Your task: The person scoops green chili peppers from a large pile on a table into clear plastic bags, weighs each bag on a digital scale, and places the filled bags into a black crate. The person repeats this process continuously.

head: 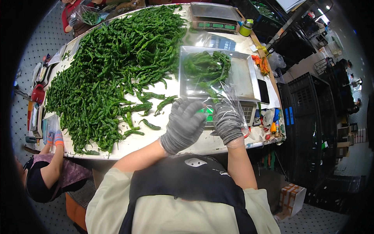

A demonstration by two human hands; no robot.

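Observation:
A clear plastic bag of green chili peppers (206, 68) lies on the metal tray (247, 76) of a digital scale (248, 112) with a green display. My right hand (228, 122), in a grey knitted glove, grips the gathered mouth of the bag at the tray's front edge. My left hand (184, 125), gloved alike, is curled at the tray's front left, next to the bag. Whether its fingers hold any plastic is hidden. A large heap of loose green peppers (117, 67) spreads over the white table (157, 140) to the left.
Behind stand a second scale (216, 25) and a green bottle (246, 27). A phone (263, 91) and orange-red peppers (261, 65) lie right of the tray. Black crates (306, 125) stand beyond the table. Another person's gloved hands (54, 138) are at the left; someone works at the far side.

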